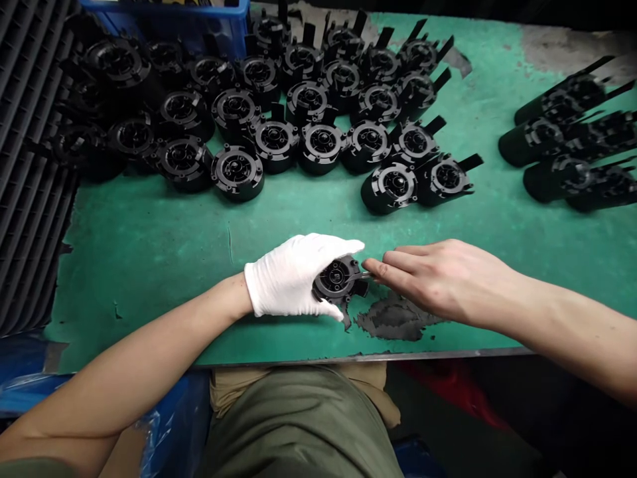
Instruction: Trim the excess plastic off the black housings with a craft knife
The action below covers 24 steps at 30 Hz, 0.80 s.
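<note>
My left hand (293, 275), in a white fabric glove, grips a round black moulded plastic part (338, 279) over the green mat. The part's ribbed circular face points up, and a flat tab sticks out below it. My bare right hand (428, 279) reaches in from the right, its fingertips next to the part's edge. A small metal tool (365, 275) shows at those fingertips and touches the part, though most of its handle is hidden by my fingers.
Several similar black parts (321, 146) stand in rows on the green work mat (149, 226), with more (547, 136) at the right. A blue crate (199, 20) sits behind them. A black ridged rack (30, 166) lies along the left side. The mat has a worn dark patch (393, 318).
</note>
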### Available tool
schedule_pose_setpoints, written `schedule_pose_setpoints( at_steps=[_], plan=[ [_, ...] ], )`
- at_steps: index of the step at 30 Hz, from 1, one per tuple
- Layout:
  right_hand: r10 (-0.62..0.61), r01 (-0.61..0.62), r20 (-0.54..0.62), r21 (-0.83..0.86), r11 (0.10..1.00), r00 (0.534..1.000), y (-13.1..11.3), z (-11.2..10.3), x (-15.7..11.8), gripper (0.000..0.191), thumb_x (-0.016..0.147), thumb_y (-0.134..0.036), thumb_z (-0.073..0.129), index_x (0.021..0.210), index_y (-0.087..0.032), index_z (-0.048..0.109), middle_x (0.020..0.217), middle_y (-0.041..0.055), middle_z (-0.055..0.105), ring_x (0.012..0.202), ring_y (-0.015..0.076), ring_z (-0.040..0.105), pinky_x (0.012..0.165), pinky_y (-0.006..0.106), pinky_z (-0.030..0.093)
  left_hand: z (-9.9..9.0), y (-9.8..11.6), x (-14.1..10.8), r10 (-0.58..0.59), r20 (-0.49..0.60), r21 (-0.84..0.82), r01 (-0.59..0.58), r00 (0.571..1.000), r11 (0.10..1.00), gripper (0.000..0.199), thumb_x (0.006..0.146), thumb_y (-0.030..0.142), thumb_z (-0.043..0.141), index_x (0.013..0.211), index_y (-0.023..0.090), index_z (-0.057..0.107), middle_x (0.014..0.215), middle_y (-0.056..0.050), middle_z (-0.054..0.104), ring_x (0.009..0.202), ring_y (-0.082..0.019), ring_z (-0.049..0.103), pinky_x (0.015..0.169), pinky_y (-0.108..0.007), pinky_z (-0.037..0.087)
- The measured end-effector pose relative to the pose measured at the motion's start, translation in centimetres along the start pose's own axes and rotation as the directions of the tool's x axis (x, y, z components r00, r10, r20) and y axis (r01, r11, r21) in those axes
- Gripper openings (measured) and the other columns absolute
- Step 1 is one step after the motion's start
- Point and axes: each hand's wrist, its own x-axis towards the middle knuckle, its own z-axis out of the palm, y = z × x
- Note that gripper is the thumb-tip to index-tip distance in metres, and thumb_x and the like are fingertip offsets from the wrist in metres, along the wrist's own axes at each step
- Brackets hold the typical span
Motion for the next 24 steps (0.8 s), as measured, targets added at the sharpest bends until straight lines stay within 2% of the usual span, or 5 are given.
schedule_pose_setpoints(
  at_steps=[8,12,16,19,24],
  plan=[
    [-0.108,0.104,0.076,0.055,0.993,0.991,2.3,-0.1,0.5,0.040,0.111,-0.006,0.044,0.145,-0.011,0.065,0.087,0.0038,0.068,0.073,0.0176,0.060,0.057,0.036,0.032,-0.2,-0.2,0.3,0.035,-0.009,-0.031,-0.035,0.999,0.999,0.101,0.086,0.061,0.097,0.164,0.017,0.051,0.153,-0.023,0.072,0.143,-0.040,0.072,0.122,-0.055,0.059],
    [-0.148,0.131,0.145,0.121,0.984,0.978,3.1,0.0,1.0,0.040,0.113,-0.010,0.040,0.142,-0.016,0.068,0.085,0.0036,0.067,0.074,0.0181,0.060,0.060,0.036,0.035,-0.4,0.0,0.4,-0.005,0.043,-0.039,0.007,0.999,0.999,0.105,0.081,0.058,0.102,0.165,0.021,0.051,0.155,-0.022,0.072,0.144,-0.041,0.072,0.124,-0.056,0.058],
    [-0.148,0.136,0.053,0.180,0.974,0.988,3.0,0.2,1.1,0.033,0.116,-0.013,0.043,0.133,-0.016,0.071,0.083,0.0021,0.065,0.071,0.0177,0.056,0.062,0.036,0.038,-0.5,0.1,0.4,-0.012,0.036,-0.036,0.014,0.999,0.999,0.107,0.078,0.057,0.104,0.165,0.022,0.052,0.152,-0.020,0.073,0.141,-0.040,0.073,0.123,-0.056,0.059],
    [-0.055,0.065,-0.060,0.178,0.982,0.997,2.2,0.4,0.6,0.026,0.117,-0.019,0.051,0.136,-0.013,0.068,0.084,0.0011,0.065,0.067,0.0156,0.055,0.062,0.034,0.039,-0.4,0.0,0.4,0.017,0.008,-0.025,-0.017,1.000,1.000,0.106,0.077,0.059,0.105,0.161,0.018,0.054,0.146,-0.021,0.075,0.137,-0.040,0.075,0.120,-0.055,0.060],
    [-0.014,0.025,-0.071,0.167,0.986,0.997,1.4,0.6,0.1,0.026,0.118,-0.022,0.052,0.136,-0.011,0.068,0.082,0.0002,0.064,0.065,0.0155,0.055,0.062,0.034,0.040,-0.5,0.2,0.5,-0.023,0.037,-0.029,0.024,0.999,0.999,0.104,0.081,0.061,0.102,0.164,0.022,0.052,0.150,-0.020,0.075,0.139,-0.039,0.074,0.121,-0.055,0.059]
  ],
)
